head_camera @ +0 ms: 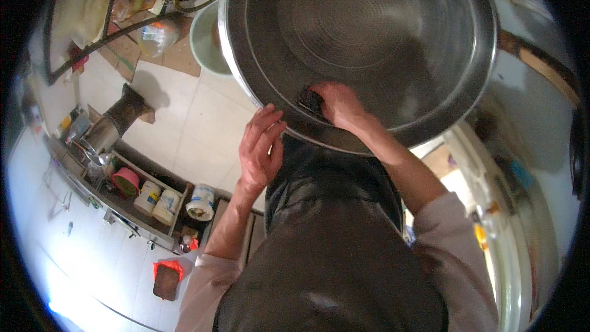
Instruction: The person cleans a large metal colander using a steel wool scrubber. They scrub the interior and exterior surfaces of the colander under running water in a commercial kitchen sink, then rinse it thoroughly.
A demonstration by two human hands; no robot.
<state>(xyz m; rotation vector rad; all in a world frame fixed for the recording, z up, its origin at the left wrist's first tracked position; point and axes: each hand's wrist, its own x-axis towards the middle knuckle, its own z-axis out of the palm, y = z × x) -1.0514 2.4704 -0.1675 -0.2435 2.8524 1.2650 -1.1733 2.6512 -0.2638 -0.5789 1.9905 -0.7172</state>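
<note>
A large round metal pan (350, 23) with a raised shiny rim and a dimpled centre fills the upper middle, close in front of my dark apron. My right hand (339, 103) reaches inside it and grips a dark scouring pad (311, 100), which lies against the near inner wall. At the pan's near left rim, my left hand (262, 145) has its fingertips on or just beside the edge; its fingers are slightly bent, and it holds nothing that I can see.
A pale green basin (207, 41) is partly behind the pan's left side. A clear plastic container (159, 38) stands farther left. At lower left, a shelf holds a pink bowl (125, 181) and white tubs (166, 205). A wooden bar (539, 62) runs past the pan's right side.
</note>
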